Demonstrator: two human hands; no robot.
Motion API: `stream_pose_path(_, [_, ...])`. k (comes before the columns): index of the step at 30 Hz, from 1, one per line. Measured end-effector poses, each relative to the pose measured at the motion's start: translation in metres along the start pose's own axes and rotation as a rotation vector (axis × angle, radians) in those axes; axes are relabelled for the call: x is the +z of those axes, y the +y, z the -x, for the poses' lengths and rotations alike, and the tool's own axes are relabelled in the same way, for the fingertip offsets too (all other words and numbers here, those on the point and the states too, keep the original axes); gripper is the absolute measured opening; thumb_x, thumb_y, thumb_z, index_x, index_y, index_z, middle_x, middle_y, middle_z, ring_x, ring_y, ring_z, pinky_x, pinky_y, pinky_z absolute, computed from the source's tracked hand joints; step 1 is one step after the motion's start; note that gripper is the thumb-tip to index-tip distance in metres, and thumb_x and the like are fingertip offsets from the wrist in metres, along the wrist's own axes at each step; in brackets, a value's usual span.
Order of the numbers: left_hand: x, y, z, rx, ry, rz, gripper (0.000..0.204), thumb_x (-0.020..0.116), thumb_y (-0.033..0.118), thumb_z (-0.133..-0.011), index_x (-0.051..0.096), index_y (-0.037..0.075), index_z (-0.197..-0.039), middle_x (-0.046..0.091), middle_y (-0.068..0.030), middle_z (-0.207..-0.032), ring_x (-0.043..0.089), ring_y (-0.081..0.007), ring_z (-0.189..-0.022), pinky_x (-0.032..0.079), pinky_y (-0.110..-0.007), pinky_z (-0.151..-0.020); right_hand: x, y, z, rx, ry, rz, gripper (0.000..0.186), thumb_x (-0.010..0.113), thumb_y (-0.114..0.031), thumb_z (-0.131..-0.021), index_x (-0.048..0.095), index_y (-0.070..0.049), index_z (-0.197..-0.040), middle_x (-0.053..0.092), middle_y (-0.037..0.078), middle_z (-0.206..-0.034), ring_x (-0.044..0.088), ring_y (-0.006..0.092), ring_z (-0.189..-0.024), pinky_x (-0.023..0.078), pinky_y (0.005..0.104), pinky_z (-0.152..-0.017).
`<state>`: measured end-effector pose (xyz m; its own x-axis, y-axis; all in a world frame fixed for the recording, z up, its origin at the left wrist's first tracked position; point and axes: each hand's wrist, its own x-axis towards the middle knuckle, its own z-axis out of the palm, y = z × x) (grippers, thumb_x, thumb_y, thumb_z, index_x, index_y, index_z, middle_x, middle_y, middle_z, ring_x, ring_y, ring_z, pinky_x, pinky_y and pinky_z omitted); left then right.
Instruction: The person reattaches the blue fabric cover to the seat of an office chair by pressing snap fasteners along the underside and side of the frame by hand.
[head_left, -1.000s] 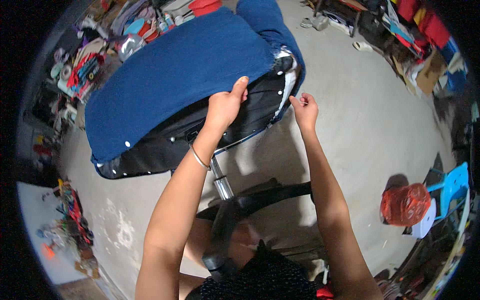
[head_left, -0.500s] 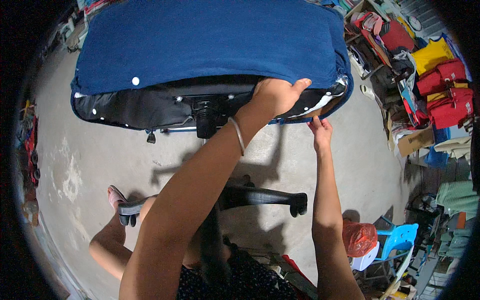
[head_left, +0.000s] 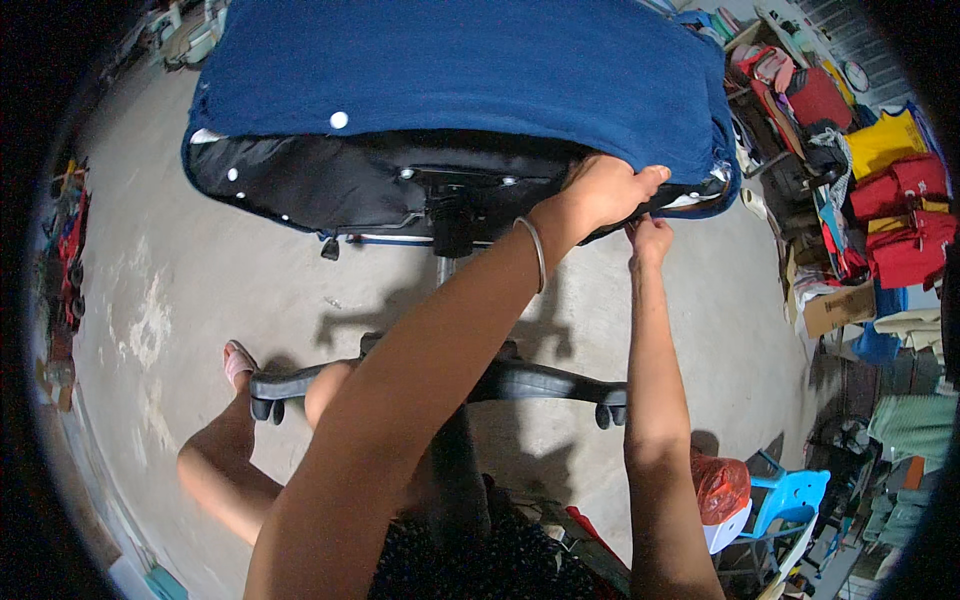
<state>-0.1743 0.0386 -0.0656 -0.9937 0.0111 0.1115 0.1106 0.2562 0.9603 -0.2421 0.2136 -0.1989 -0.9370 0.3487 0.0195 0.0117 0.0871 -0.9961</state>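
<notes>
A dark blue fabric cover (head_left: 450,70) is stretched over the wide seat of an office chair. Below the cover's near edge shows the seat's black underside (head_left: 300,180), with a lever mechanism and white round spots. My left hand (head_left: 605,190), with a bangle on its wrist, has its fingers tucked under the cover's edge at the right and its thumb outside, gripping the fabric. Just below it, my right hand (head_left: 652,240) is closed at the lower blue rim, its fingertips partly hidden. The black wheeled base (head_left: 540,380) stands beneath, between my legs.
Piled clothes and red bags (head_left: 905,250) line the right side, with a cardboard box (head_left: 838,308) near them. A blue plastic chair (head_left: 790,500) and a red plastic bag (head_left: 720,488) stand at lower right. Grey concrete floor (head_left: 150,300) surrounds the chair.
The view has shifted, so the seat appears farther right. My right hand has slid left along the rim, closer to my left hand, and its fingers have curled in. My left hand keeps its hold.
</notes>
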Motion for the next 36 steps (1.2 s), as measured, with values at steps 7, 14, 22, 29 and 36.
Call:
stream_pose_path(7, [-0.115, -0.037, 0.098, 0.093, -0.512, 0.248, 0.026, 0.052, 0.021, -0.092, 0.06, 0.002, -0.108, 0.064, -0.0057, -0.091, 0.058, -0.012, -0.084, 0.048, -0.029, -0.077, -0.028, -0.005, 0.051, 0.246, -0.189, 0.14, 0.024, 0.049, -0.02, -0.091, 0.057, 0.001, -0.096, 0.063, 0.011, -0.09, 0.064, 0.0223, -0.076, 0.052, 0.0326, -0.064])
stream_pose_path(14, [-0.253, -0.059, 0.223, -0.204, -0.261, 0.024, 0.02, 0.052, 0.017, -0.091, 0.062, 0.0, -0.096, 0.063, -0.0025, -0.088, 0.056, -0.0096, -0.082, 0.045, -0.025, -0.079, -0.005, 0.003, 0.129, 0.432, -0.666, 0.316, 0.018, 0.047, -0.01, -0.09, 0.058, 0.003, -0.095, 0.065, 0.013, -0.087, 0.065, 0.021, -0.072, 0.053, 0.0286, -0.062])
stream_pose_path(22, [-0.305, -0.118, 0.314, -0.415, -0.118, 0.023, 0.018, 0.054, 0.012, -0.09, 0.061, -0.003, -0.097, 0.062, -0.0019, -0.085, 0.055, -0.0099, -0.079, 0.045, -0.025, -0.076, 0.017, -0.031, 0.225, 0.547, -1.077, 0.439, 0.03, 0.05, -0.024, -0.093, 0.058, 0.002, -0.103, 0.064, 0.013, -0.095, 0.064, 0.019, -0.081, 0.052, 0.028, -0.071])
stream_pose_path(29, [-0.306, -0.159, 0.36, -0.451, -0.04, 0.09, 0.017, 0.053, 0.005, -0.087, 0.06, -0.003, -0.1, 0.064, -0.0074, -0.088, 0.059, -0.0148, -0.082, 0.048, -0.028, -0.077, 0.019, -0.03, 0.27, 0.464, -1.029, 0.454, 0.032, 0.054, -0.027, -0.091, 0.057, 0.001, -0.106, 0.064, 0.011, -0.098, 0.062, 0.0152, -0.084, 0.05, 0.0246, -0.074])
stream_pose_path(36, [-0.303, -0.161, 0.355, -0.403, -0.029, 0.034, 0.016, 0.053, 0.01, -0.086, 0.062, 0.002, -0.098, 0.064, -0.0065, -0.086, 0.057, -0.0142, -0.081, 0.047, -0.029, -0.075, 0.041, -0.011, 0.284, 0.464, -0.937, 0.402, 0.03, 0.055, -0.027, -0.091, 0.058, 0.0, -0.104, 0.064, 0.007, -0.091, 0.061, 0.0128, -0.08, 0.048, 0.0233, -0.071])
